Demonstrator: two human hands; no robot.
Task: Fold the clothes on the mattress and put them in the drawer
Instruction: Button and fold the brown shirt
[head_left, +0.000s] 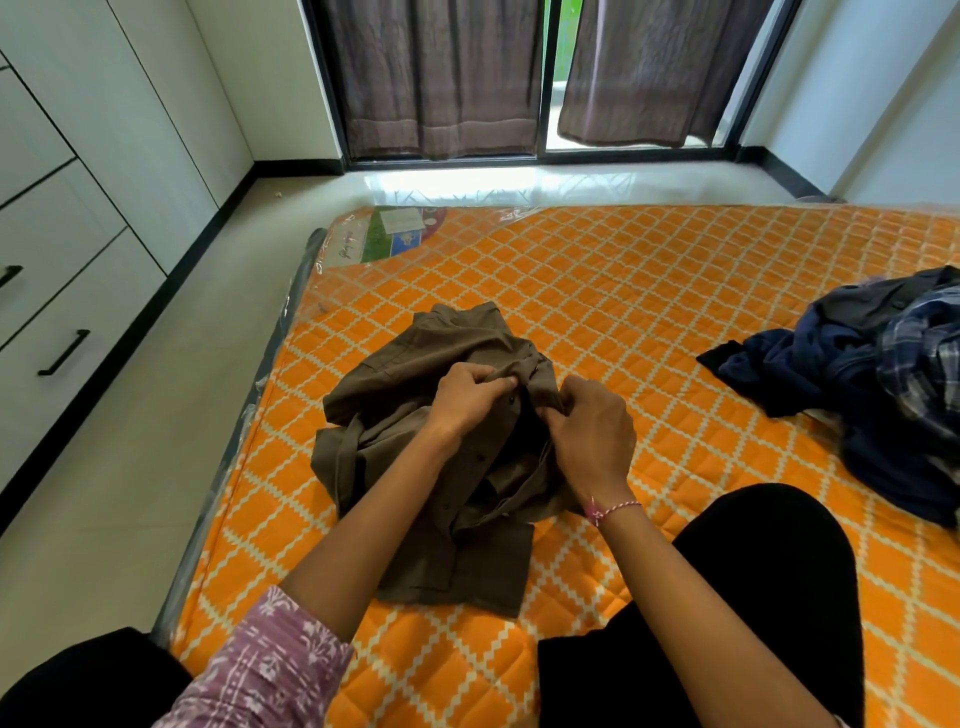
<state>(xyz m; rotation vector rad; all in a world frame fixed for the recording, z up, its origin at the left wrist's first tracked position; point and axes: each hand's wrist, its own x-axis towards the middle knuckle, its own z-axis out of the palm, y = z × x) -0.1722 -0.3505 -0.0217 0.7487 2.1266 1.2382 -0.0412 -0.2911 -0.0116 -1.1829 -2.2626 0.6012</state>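
Hands: left hand (470, 397) and right hand (589, 434) both pinch the front placket of a brown button-up shirt (431, 457), fingers curled onto the cloth near the collar, apparently working a button. Shirt: crumpled, unfolded, lying mid-way across the orange quilted mattress (649, 291), just ahead of the person's knees.

Handling note: judged best to close or align the placket first, then spread the shirt flat, smoothing sleeves outward before any fold; loose fabric will bunch otherwise.

Pending: heap of dark and plaid clothes (883, 374), far right, well apart from the shirt. Drawers (67, 291), left wall, closed.

Writing: maker's label (395, 234) under plastic at the mattress corner; text too small to read.
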